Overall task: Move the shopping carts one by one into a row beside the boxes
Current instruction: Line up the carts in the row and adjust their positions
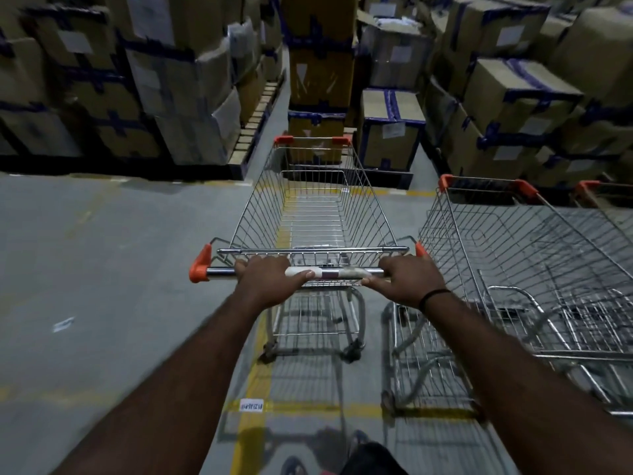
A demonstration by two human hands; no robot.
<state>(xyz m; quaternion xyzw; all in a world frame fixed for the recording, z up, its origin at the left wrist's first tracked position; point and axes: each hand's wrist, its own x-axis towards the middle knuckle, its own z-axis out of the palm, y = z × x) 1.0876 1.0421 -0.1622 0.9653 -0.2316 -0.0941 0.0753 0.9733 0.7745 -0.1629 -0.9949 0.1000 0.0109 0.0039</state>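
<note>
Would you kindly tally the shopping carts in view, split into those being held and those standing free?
Held by the left hand and right hand: 1, the held cart
Standing free on its right: 2, the nearer free cart and the farther free cart, cut off at the frame edge
Total: 3 carts

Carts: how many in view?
3. The held cart, centre; a second cart right of it; a third cart cut off at the right edge. More may be hidden.
</note>
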